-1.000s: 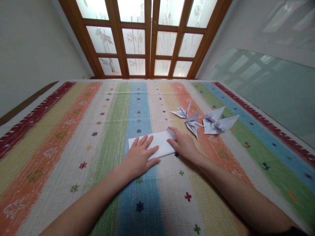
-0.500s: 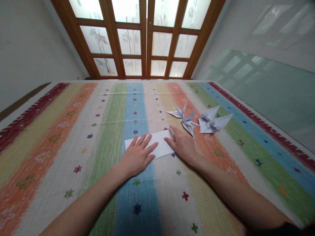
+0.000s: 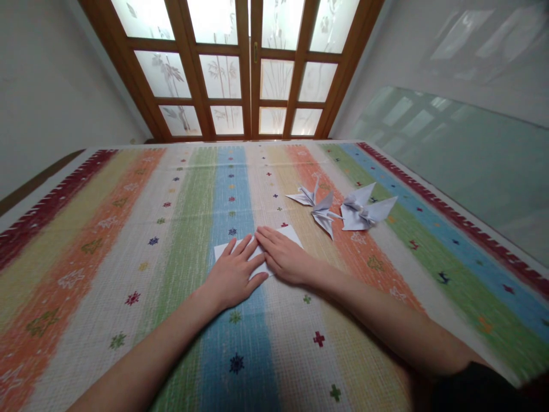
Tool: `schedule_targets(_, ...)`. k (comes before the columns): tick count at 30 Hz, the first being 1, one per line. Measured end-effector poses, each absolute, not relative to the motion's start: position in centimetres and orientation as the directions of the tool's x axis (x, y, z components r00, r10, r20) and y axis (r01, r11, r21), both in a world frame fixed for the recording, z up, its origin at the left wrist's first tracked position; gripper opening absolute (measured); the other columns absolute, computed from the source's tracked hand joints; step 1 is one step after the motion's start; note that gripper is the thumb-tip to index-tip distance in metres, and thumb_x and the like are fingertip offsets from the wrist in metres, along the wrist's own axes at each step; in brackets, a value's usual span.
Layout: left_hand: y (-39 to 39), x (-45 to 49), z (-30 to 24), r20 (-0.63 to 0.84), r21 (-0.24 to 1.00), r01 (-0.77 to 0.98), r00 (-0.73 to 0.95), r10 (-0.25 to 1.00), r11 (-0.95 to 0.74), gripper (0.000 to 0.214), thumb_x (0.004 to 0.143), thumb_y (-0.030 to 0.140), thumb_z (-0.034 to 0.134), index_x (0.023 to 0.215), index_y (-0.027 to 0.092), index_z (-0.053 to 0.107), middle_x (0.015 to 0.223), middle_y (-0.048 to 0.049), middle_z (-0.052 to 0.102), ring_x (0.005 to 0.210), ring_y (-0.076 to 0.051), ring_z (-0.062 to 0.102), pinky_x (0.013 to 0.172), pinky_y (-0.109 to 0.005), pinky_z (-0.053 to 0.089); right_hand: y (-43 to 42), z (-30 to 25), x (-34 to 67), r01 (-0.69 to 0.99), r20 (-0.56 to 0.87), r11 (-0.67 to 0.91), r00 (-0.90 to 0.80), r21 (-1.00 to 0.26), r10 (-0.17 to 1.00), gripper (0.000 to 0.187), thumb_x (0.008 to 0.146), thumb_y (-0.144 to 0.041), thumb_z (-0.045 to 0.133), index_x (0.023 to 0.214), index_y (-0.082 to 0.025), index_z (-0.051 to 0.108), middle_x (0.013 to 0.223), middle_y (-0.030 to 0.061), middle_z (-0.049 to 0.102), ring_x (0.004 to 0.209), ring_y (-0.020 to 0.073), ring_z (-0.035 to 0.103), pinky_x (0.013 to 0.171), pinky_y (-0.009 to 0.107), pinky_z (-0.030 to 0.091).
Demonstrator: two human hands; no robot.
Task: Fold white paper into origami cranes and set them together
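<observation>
On my feed: L hand (image 3: 235,273) & R hand (image 3: 283,256) (both flat, unclenched) on paper (image 3: 293,234), folded birds (image 3: 353,217) nr R

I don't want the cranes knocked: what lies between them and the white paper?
Just a stretch of striped cloth separates the paper from the cranes, as the head view shows.

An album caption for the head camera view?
Left hand and right hand on white paper, origami cranes nearby on striped tablecloth.

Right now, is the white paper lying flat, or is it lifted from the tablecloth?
The white paper lies flat: its visible edges meet the tablecloth, and the left hand and right hand rest on it.
</observation>
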State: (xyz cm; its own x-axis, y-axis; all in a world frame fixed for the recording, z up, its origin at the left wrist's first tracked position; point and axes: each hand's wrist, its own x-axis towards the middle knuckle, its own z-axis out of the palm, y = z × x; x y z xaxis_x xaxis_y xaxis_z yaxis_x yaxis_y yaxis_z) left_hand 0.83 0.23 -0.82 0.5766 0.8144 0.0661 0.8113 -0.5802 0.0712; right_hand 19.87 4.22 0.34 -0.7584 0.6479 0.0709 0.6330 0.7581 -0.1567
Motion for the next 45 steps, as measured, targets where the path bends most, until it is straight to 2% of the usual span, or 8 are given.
schedule_targets(6,0.2,0.4,-1.1,0.039,0.059,0.824,0.562,0.826,-0.564,0.061,0.1,0.05,0.03,0.151,0.017,0.029,0.159,-0.0104,0.028,0.146,-0.027,0.025,0.118,-0.05,0.019,4.2,-0.6,20.8,0.668,0.042,0.722,-0.728,-0.178,0.684,0.071,0.097,-0.052,0.038,0.15,-0.004,0.029,0.157,0.02,0.026,0.147,0.0297,0.023,0.119,0.05,0.02)
schedule_targets(11,-0.2,-0.9,-1.1,0.012,0.022,0.87,0.493,0.87,-0.493,0.068,0.097,0.055,0.033,0.15,0.013,0.031,0.158,-0.0147,0.028,0.145,-0.03,0.028,0.117,-0.049,0.022,3.6,-0.3,21.2,0.716,0.015,0.687,-0.691,-0.126,0.723,0.075,0.096,-0.058,0.037,0.151,-0.007,0.029,0.157,0.0206,0.025,0.147,0.0307,0.022,0.119,0.051,0.018)
schedule_targets(21,-1.8,-3.6,-1.3,0.019,0.024,0.883,0.468,0.884,-0.468,0.063,0.098,0.052,0.032,0.151,0.018,0.033,0.158,-0.0141,0.029,0.144,-0.031,0.03,0.116,-0.052,0.02,3.1,-0.5,25.4,0.778,-0.029,0.624,-0.627,-0.075,0.778,0.051,0.101,-0.04,0.032,0.151,-0.028,0.031,0.16,0.0108,0.02,0.147,0.0302,0.023,0.116,0.055,0.022)
schedule_targets(26,-3.1,-6.1,-0.9,-0.022,0.037,0.861,0.509,0.86,-0.508,0.048,0.101,0.041,0.028,0.148,0.035,0.035,0.159,-0.0071,0.028,0.144,-0.031,0.03,0.113,-0.056,0.023,3.2,-1.0,27.8,0.767,-0.003,0.64,-0.641,-0.055,0.768,0.049,0.101,-0.035,0.033,0.15,-0.03,0.033,0.158,0.0079,0.028,0.145,0.0309,0.029,0.114,0.057,0.024)
schedule_targets(30,-3.6,-7.3,-0.6,-0.016,0.066,0.858,0.511,0.859,-0.509,0.046,0.101,0.039,0.029,0.146,0.039,0.039,0.157,-0.0052,0.033,0.143,-0.032,0.033,0.111,-0.059,0.026,3.2,-0.8,29.3,0.735,0.038,0.677,-0.676,-0.039,0.736,0.047,0.101,-0.03,0.034,0.147,-0.027,0.039,0.153,0.0092,0.039,0.14,0.033,0.037,0.11,0.059,0.03)
schedule_targets(34,-3.5,-7.4,-0.7,0.041,0.087,0.85,0.518,0.854,-0.52,0.045,0.1,0.037,0.033,0.142,0.037,0.045,0.153,-0.0067,0.04,0.139,-0.032,0.038,0.109,-0.06,0.029,2.6,0.2,28.4,0.647,0.187,0.763,-0.75,0.01,0.634,0.038,0.096,-0.02,0.041,0.13,-0.014,0.059,0.136,0.0159,0.058,0.129,0.0314,0.05,0.105,0.053,0.039)
schedule_targets(39,-3.1,-6.8,-0.1,0.129,0.129,0.823,0.54,0.832,-0.554,0.041,0.097,0.041,0.042,0.133,0.031,0.057,0.144,-0.0103,0.052,0.132,-0.032,0.045,0.107,-0.056,0.034,1.8,1.4,24.7,0.224,0.166,0.952,-0.967,0.207,0.192,0.033,0.098,-0.013,0.037,0.119,-0.008,0.062,0.114,0.0165,0.069,0.102,0.0227,0.065,0.09,0.04,0.049)
schedule_targets(45,-1.6,-6.0,0.8,0.206,0.352,0.783,0.47,0.858,-0.513,0.035,0.094,0.043,0.044,0.112,0.024,0.068,0.118,-0.0101,0.067,0.12,-0.031,0.055,0.104,-0.052,0.038,2.0,1.7,21.9,0.249,0.081,0.93,-0.969,0.271,0.235,0.026,0.095,-0.006,0.04,0.105,-0.006,0.064,0.076,0.0105,0.07,0.065,0.0179,0.064,0.058,0.03,0.045)
